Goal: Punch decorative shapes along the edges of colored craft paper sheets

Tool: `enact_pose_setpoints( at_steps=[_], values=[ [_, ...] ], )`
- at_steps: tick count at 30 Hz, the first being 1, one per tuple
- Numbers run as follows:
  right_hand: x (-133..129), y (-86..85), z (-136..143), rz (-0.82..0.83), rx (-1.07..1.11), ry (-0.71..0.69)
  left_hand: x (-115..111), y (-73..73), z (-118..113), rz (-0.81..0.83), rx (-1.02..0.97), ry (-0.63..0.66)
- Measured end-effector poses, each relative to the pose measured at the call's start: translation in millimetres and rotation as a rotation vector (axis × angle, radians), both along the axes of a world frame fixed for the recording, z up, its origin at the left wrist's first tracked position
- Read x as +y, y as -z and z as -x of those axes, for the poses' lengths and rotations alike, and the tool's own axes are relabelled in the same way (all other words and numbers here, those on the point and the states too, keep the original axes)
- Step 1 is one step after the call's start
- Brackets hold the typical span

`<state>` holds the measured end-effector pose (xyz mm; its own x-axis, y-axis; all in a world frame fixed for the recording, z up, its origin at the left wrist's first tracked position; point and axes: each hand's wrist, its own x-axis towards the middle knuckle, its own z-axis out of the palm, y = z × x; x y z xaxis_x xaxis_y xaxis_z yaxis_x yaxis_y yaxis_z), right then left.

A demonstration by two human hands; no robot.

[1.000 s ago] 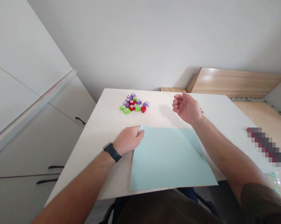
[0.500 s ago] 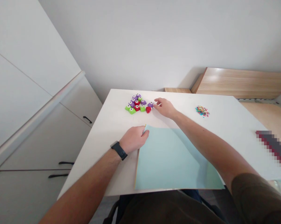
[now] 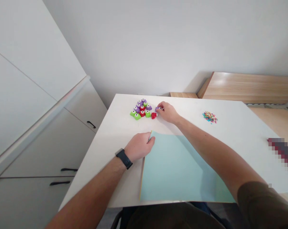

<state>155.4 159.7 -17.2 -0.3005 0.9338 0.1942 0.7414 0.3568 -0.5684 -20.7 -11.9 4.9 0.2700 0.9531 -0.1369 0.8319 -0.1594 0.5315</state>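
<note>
My left hand (image 3: 139,145), with a black watch on the wrist, pinches the upper left corner of a light blue sheet (image 3: 177,168) lying at the table's front edge. Beyond the sheet, my right hand (image 3: 167,112) has its fingers closed round a purple punch (image 3: 158,109) with a white top. A red punch (image 3: 154,115) sits just left of those fingertips. Further left stands a close group of several purple, green and red punches (image 3: 142,108), each with a white and black round top. My right forearm passes over the sheet's right part.
A small heap of colourful bits (image 3: 209,117) lies on the white table (image 3: 232,136) right of my right hand. A blurred dark red and grey object (image 3: 284,152) is at the right edge. White cabinets stand left, wooden furniture back right.
My right hand has closed its fingers on the purple punch, which it was only beside before. My left hand stays on the sheet's corner. The whole view has shifted slightly.
</note>
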Motion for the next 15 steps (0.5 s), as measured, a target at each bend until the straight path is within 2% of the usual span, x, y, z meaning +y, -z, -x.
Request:
enact_pose_setpoints(
  at_steps=[4, 7, 11, 15],
  values=[
    [-11, -6.6, -12, 0.042, 0.221, 0.055, 0, 0.2, -1, 0.010, -0.010, -0.018],
    [-26, -15.6, -23, 0.103, 0.419, 0.040, 0, 0.7, -3, 0.009, -0.014, -0.031],
    [-50, -25.3, -37, 0.209, 0.558, 0.043, 1, 1.8, -3, 0.009, -0.036, -0.044],
    [-73, -28.0, -52, 0.322, 0.641, 0.037, 0, 4.0, -5, 0.005, -0.069, -0.025]
  ],
)
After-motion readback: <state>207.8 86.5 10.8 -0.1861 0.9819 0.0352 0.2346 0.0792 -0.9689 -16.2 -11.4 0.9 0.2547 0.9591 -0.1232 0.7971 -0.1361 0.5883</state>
